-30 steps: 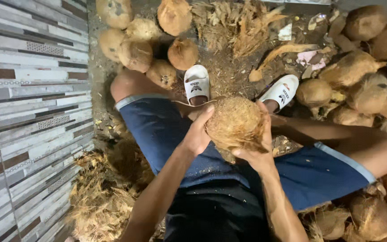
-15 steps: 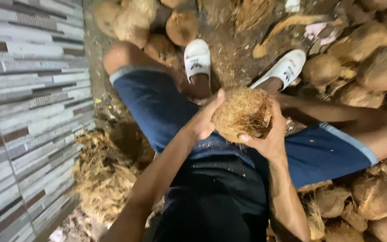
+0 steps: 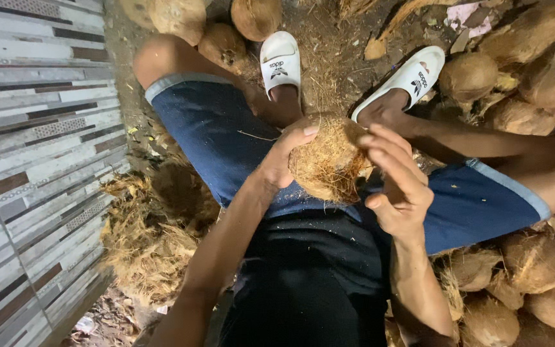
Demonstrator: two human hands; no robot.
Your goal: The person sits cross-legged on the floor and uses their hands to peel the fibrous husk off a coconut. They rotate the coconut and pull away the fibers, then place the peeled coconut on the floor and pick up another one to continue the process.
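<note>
Hands [image 3: 342, 170] around husked coconut [image 3: 325, 160]

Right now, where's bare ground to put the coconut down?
The only bare patch is the dirt between the two white sandals, littered with fibre. Crowded: coconuts piled along the right, more by the left knee, a husk heap against the tiled wall. The left hand holds the coconut; the right hand is open beside it.
</note>
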